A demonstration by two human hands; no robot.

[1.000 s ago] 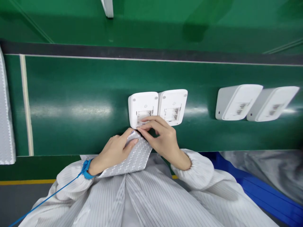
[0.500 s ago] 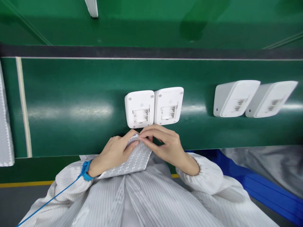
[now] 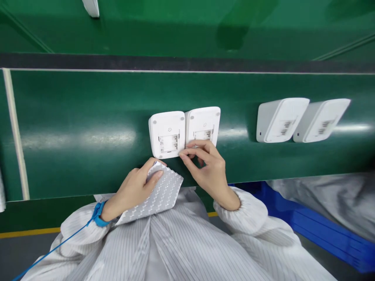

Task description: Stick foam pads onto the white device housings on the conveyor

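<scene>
My left hand (image 3: 137, 189) grips a grey sheet (image 3: 164, 191) covered with rows of small white marks, thumb on top, just in front of the bench edge. My right hand (image 3: 208, 166) is pinched at the lower right corner of a white device (image 3: 169, 134); anything between the fingertips is too small to make out. This device lies with its open battery compartment upward and grey round pads at its corners. Right beside it lies a second white device (image 3: 203, 121) of the same kind, its lower part covered by my right fingers.
Two more white devices (image 3: 283, 121) (image 3: 322, 121) stand tilted to the right on the green bench (image 3: 73, 101). A pale strip (image 3: 17, 132) crosses the bench at left. Below right is a blue crate (image 3: 328, 230) with grey cloth-like material. A blue cord (image 3: 52, 255) runs from my left wrist.
My right hand has left the grey sheet and moved up to the left device's lower right corner. The sheet, still in my left hand, has shifted slightly left. The whole view has shifted a little.
</scene>
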